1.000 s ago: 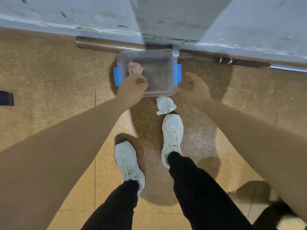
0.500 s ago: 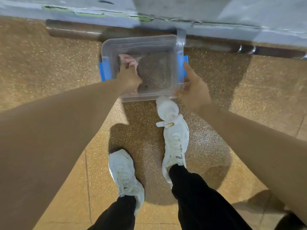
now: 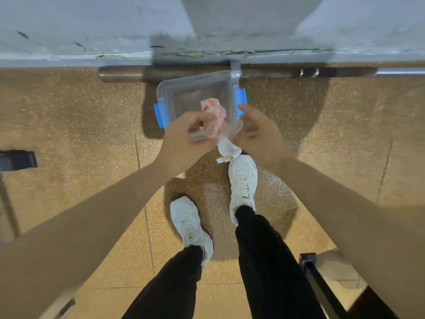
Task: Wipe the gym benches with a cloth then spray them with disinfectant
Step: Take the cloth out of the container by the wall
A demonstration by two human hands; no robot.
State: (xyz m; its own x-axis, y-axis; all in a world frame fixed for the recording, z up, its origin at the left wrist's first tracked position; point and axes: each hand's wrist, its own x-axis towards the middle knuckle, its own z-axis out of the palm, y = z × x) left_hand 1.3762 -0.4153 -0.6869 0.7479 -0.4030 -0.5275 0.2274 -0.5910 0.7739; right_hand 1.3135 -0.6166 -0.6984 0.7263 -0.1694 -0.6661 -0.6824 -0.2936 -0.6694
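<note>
A bunched pink cloth (image 3: pixel 213 118) hangs above a clear plastic tub (image 3: pixel 184 88) with blue side clips that stands on the floor by the wall. My left hand (image 3: pixel 186 139) grips the cloth from the left. My right hand (image 3: pixel 259 132) hovers just right of the cloth, over the tub's near right corner, fingers loosely spread and holding nothing. A white spray bottle (image 3: pixel 227 149) stands on the floor just in front of the tub, partly hidden between my hands. No bench is in view.
A metal pipe (image 3: pixel 122 74) runs along the foot of the grey wall behind the tub. My two white shoes (image 3: pixel 242 178) stand on the speckled yellow floor. Dark equipment parts show at the left edge (image 3: pixel 18 158) and bottom right (image 3: pixel 322 286).
My left hand has lifted the pink cloth out of the tub toward me. My right hand has left the tub's right side and moved in beside the cloth.
</note>
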